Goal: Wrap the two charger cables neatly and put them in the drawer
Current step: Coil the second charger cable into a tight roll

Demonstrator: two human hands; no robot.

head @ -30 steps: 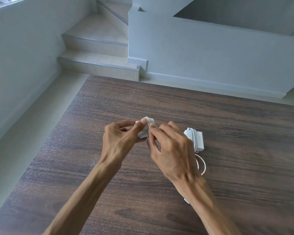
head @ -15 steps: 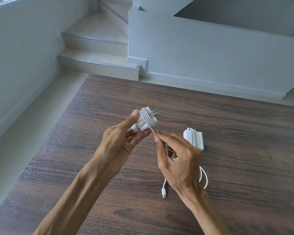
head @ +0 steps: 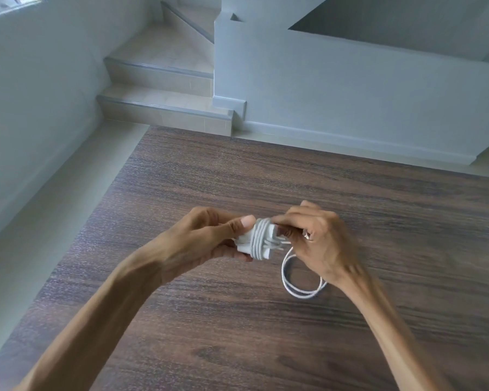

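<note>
Here, above a wooden table (head: 350, 207), both hands closed around one white charger.

Beyond the far edge, pale steps (head: 164, 88) at far left and a grey wall (head: 350, 88) at far right. Near centre, left hand (head: 203, 244) clamped on the charger block (head: 247, 241), thumb pressed on top, fingers underneath. Right hand (head: 319, 241) just right of it, fingertips pinched on the cable (head: 260, 239) where it comes off the block's upper right edge. Several turns wound tight around the block, prongs pointing right. Below the right hand, a loose double loop (head: 302, 289) resting on the table.
</note>
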